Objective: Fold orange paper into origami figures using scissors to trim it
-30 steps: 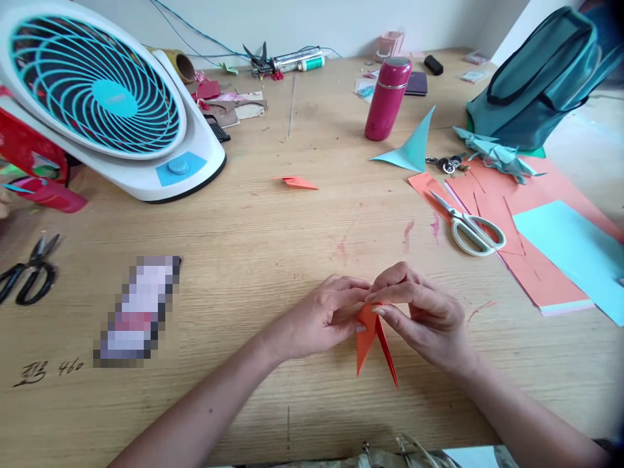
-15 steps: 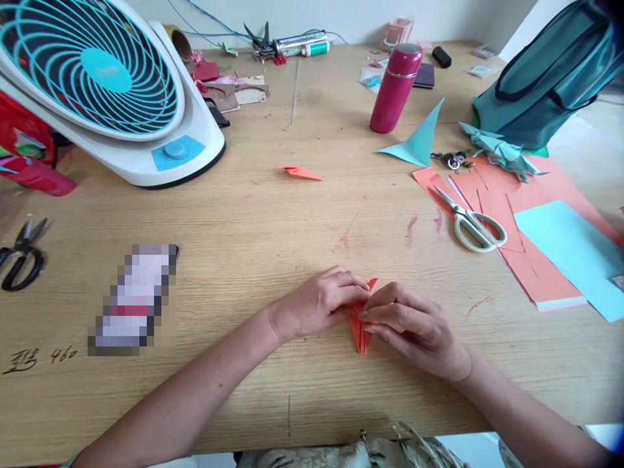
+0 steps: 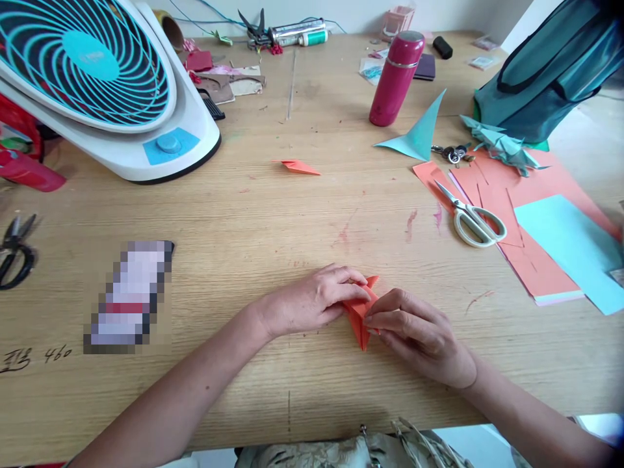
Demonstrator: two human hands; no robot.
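Observation:
Between my hands, near the table's front edge, is a folded orange paper piece (image 3: 361, 318) with pointed ends. My left hand (image 3: 326, 296) grips its left side, fingers curled over the upper part. On the right edge, my right hand (image 3: 414, 331) pinches the paper between thumb and fingers. Parts of the folds are hidden under the fingers. Farther back on the table lies a smaller folded orange paper piece (image 3: 297, 168), apart from both hands.
White-handled scissors (image 3: 478, 224) lie on orange sheets (image 3: 550, 266) at right, beside a light-blue sheet (image 3: 575, 240). Behind are folded teal paper (image 3: 419, 136), a magenta flask (image 3: 397, 78) and a teal bag (image 3: 531, 84). At left stand a fan (image 3: 185, 149), a blurred phone (image 3: 129, 292) and black scissors (image 3: 17, 253).
The folded orange paper has opened a little and shows a broader face between my hands. My right hand has shifted slightly right. The camera view has moved a little.

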